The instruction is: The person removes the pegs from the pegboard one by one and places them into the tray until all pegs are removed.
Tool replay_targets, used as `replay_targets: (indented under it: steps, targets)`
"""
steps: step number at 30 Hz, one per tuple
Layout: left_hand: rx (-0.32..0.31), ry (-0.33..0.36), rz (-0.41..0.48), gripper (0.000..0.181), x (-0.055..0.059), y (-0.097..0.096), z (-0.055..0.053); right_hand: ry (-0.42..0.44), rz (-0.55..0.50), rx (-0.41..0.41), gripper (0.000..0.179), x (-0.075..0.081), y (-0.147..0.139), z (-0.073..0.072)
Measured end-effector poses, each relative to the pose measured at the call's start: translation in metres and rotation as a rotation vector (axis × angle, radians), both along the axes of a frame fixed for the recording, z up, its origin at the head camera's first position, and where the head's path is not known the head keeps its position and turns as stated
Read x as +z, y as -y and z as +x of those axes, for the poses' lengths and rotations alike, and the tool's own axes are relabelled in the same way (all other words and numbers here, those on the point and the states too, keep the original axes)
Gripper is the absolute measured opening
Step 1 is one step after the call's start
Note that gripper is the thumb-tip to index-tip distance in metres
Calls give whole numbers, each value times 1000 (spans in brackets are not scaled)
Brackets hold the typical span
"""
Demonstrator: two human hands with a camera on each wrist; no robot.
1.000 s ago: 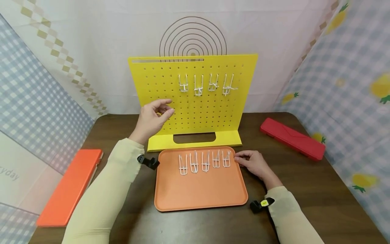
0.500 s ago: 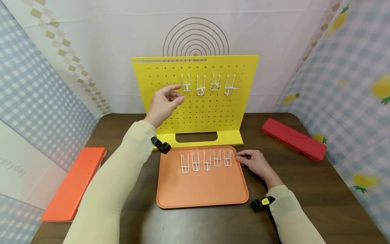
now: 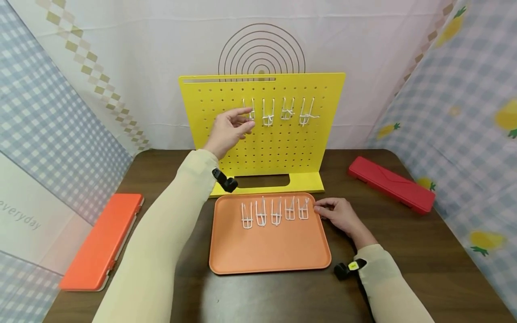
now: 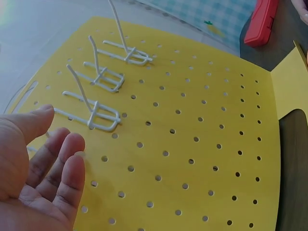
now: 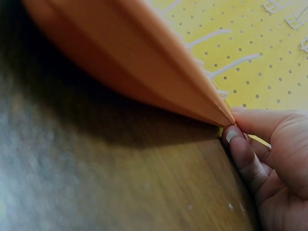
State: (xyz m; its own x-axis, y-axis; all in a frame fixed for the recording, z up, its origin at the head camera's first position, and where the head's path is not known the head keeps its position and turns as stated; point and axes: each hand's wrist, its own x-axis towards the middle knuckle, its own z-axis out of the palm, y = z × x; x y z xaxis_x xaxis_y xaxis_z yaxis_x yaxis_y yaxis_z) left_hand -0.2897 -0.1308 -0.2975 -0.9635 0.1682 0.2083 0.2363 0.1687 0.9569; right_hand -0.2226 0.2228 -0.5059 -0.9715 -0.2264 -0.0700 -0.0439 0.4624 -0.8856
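Note:
The yellow pegboard (image 3: 278,157) stands upright with a row of white wire hooks near its top. My left hand (image 3: 230,128) is raised before the leftmost hook (image 3: 252,112), thumb and fingers parted around it and partly hiding it. In the left wrist view the other hooks (image 4: 103,115) hang beyond the loosely bent fingers, and no pinch shows. Below the board lies an orange tray (image 3: 270,251) with several white wire hooks (image 3: 247,220) in a row. My right hand (image 3: 339,215) pinches the tray's right rim between thumb and finger, as the right wrist view confirms.
A red case (image 3: 392,184) lies at the right on the brown table (image 3: 282,300). An orange-red case (image 3: 101,246) is at the left edge. Behind the board hangs a pale cloth (image 3: 161,58), with checked cloth on both sides.
My left hand has moved right and upward across the pegboard to the leftmost hook. My right hand has stayed at the tray's rim. The head view has shifted slightly.

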Motion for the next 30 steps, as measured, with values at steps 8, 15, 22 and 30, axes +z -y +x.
replay_targets:
  steps: [8,15,22,30]
  targets:
    - [-15,2,40,45,-2,-8,-7,-7,1,-7,32,2,1,2]
    - [24,-2,70,42,-8,-8,-15,-18,10,-4,32,1,1,1]
    - [55,15,61,36,7,-10,1,-16,-4,-8,29,1,2,0]
    - [62,4,81,34,2,-9,-4,-26,-3,-13,28,2,2,1]
